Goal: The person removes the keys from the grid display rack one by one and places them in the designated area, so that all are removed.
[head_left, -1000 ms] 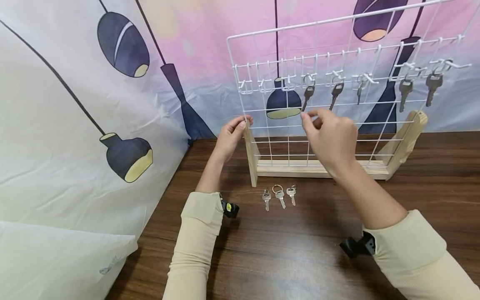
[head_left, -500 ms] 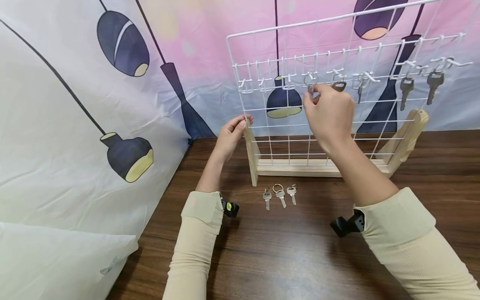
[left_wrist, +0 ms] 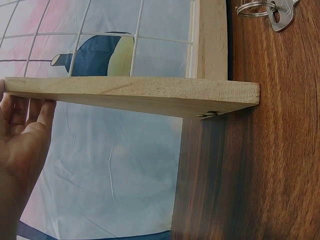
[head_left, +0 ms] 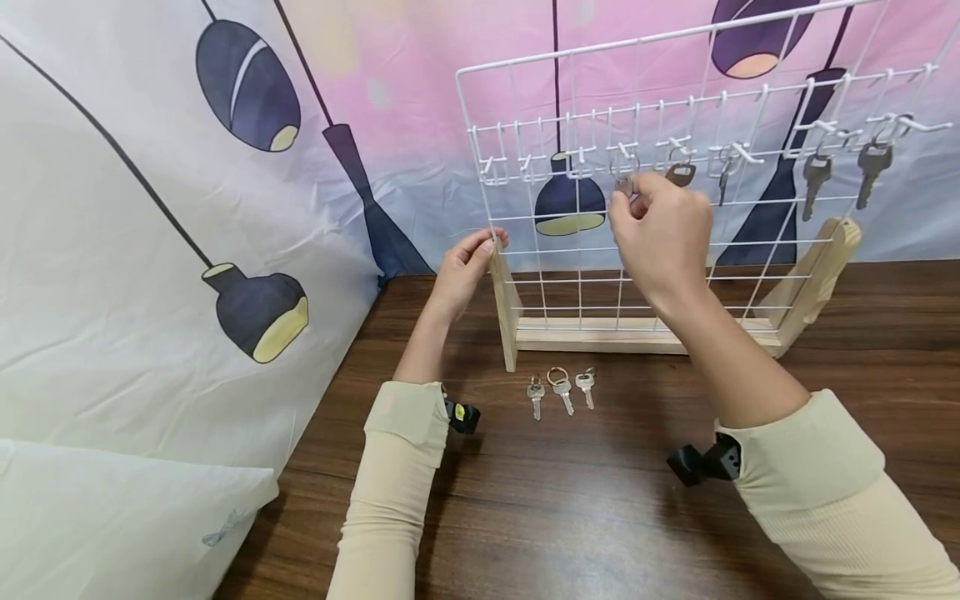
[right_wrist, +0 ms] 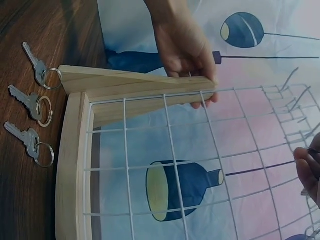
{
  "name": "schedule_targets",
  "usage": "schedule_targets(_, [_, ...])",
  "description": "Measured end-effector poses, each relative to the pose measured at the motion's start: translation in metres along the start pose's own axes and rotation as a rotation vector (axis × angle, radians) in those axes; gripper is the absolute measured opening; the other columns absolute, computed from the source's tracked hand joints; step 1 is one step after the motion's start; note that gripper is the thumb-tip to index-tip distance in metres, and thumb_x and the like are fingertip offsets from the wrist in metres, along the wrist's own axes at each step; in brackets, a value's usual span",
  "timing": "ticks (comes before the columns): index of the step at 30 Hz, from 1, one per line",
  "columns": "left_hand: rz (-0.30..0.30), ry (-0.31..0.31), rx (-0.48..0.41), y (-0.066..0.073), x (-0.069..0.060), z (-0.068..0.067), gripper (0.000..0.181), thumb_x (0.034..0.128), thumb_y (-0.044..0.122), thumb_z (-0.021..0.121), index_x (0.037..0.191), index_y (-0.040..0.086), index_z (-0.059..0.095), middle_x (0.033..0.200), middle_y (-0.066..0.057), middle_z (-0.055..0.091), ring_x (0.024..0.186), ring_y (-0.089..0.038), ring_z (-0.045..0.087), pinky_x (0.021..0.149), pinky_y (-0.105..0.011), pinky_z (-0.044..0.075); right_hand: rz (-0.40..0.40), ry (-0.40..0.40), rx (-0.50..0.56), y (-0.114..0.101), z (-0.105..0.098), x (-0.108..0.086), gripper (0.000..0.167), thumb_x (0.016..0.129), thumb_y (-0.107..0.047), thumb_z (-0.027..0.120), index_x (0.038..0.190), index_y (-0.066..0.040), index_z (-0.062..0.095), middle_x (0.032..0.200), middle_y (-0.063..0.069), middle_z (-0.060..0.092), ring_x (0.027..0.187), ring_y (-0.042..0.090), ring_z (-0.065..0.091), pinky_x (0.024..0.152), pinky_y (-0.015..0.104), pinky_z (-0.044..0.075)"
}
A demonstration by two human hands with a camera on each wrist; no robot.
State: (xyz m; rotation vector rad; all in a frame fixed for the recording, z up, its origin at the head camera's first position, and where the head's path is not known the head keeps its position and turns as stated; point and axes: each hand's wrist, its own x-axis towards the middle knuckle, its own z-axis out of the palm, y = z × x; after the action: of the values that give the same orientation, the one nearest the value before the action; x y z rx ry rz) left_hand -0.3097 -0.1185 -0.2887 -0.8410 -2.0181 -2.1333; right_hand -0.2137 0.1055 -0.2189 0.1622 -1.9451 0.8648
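In the head view a white wire grid rack [head_left: 600, 337] stands on a wooden base, keys hanging from its hooks. My right hand [head_left: 667, 237] pinches the head of a key [head_left: 623, 185] whose ring is on a hook; the hand hides the blade. My left hand [head_left: 459, 279] grips the upper end of the left wooden upright [head_left: 506, 321]. In the left wrist view the fingers of that hand [left_wrist: 25, 142] lie against the wood. From the right wrist view, the left hand [right_wrist: 186, 47] reaches round the upright's end.
Three keys with rings, among them a middle key [head_left: 562, 393], lie on the brown table [head_left: 555, 500] before the rack. More keys, such as a right-hand key [head_left: 873, 171], hang farther right. A printed cloth [head_left: 375, 100] forms the backdrop; white fabric [head_left: 112, 517] lies at left.
My right hand has risen from the hanging key's lower end to its head, then stayed there with a tiny shift. The left hand keeps its place on the upright.
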Motion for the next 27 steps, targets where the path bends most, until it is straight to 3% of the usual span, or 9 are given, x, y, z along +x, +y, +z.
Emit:
schedule_targets(9, [-0.004,-0.003,0.023,0.0,0.0,0.0,0.032,0.0977,0.002,0.041,0.123,-0.016,0.046,0.122,-0.035,0.047,0.111,-0.021,0.053,0.096,-0.034,0.041,0.042,-0.047,0.039,-0.01,-0.013,-0.004,0.026,0.084,-0.008,0.054,0.059,-0.002,0.059,0.05,0.007,0.06,0.039,-0.007,0.038,0.043,0.02,0.026])
schedule_targets(17, [-0.009,-0.005,0.011,0.001,0.0,0.0,0.032,0.0976,0.002,0.041,0.124,-0.017,0.045,0.124,-0.037,0.044,0.114,-0.026,0.051,0.097,-0.034,0.04,-0.011,-0.027,0.063,-0.018,-0.018,0.0,0.025,0.084,-0.007,0.053,0.062,-0.003,0.064,0.049,0.005,0.059,0.039,-0.013,0.037,0.042,0.018,0.026])
schedule_targets(27, [-0.008,-0.008,0.018,0.001,0.0,0.0,0.032,0.0978,0.002,0.041,0.123,-0.017,0.045,0.122,-0.037,0.046,0.11,-0.02,0.052,0.097,-0.034,0.04,-0.023,-0.018,0.085,-0.023,-0.026,0.002,0.024,0.086,-0.006,0.054,0.064,-0.004,0.064,0.051,0.005,0.061,0.042,-0.016,0.04,0.038,0.012,0.026])
